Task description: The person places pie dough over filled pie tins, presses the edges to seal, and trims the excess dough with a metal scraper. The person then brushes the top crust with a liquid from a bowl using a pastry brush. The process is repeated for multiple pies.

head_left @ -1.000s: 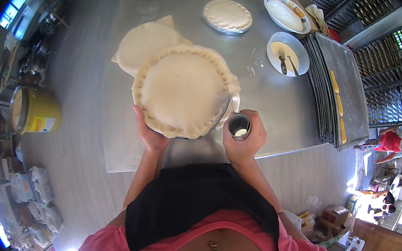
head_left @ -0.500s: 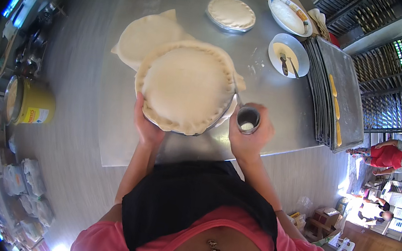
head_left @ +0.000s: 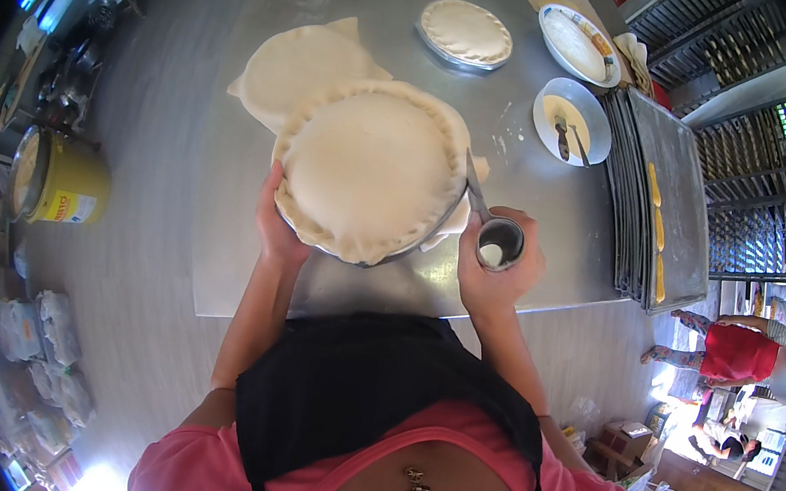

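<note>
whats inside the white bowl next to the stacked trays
Pale yellow liquid and two dark utensils are in the white bowl. The bottom beneath the liquid is covered and can't be seen.

Metal table [head_left: 555,207] — small pie [head_left: 465,32], trays [head_left: 684,232]

From the large pie [head_left: 372,172], a dough sheet [head_left: 307,70] lies at eleven o'clock, the small pie [head_left: 465,31] at one, the bowl [head_left: 598,117] at two, stacked trays [head_left: 688,198] at three, the bucket [head_left: 79,180] at nine.
</note>
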`<state>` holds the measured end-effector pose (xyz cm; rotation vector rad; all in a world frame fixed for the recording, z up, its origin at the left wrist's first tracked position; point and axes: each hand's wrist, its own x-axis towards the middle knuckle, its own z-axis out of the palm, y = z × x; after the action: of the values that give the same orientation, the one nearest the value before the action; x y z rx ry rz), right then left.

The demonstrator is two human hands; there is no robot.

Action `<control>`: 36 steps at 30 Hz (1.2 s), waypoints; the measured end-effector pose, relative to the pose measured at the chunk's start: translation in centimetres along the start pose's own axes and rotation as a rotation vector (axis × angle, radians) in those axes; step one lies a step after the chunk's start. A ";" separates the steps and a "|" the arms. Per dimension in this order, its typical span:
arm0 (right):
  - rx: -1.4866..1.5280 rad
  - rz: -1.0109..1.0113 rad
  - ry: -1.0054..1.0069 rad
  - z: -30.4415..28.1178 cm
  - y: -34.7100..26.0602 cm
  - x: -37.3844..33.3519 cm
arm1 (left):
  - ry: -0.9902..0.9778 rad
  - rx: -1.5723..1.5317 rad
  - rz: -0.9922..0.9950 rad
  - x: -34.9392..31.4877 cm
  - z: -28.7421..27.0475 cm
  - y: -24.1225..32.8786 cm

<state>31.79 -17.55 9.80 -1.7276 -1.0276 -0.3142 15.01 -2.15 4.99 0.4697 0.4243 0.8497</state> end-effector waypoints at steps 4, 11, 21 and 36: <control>-0.046 0.108 -0.069 -0.3 0.0 0.2 | -0.019 0.040 -0.002 0.0 -0.2 0.4; -0.022 0.049 -0.042 -1.5 -0.7 0.1 | -0.029 0.005 -0.085 0.4 -0.4 0.9; 0.056 -0.070 0.034 -2.4 0.0 0.3 | 0.002 0.012 -0.160 1.6 -0.9 2.0; 0.039 -0.088 -0.106 -4.0 0.0 1.3 | -0.134 -0.006 -0.385 3.7 -0.3 4.0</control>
<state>33.65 -20.41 12.32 -1.6816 -1.1815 -0.2588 14.59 3.09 6.34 0.4189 0.3726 0.4452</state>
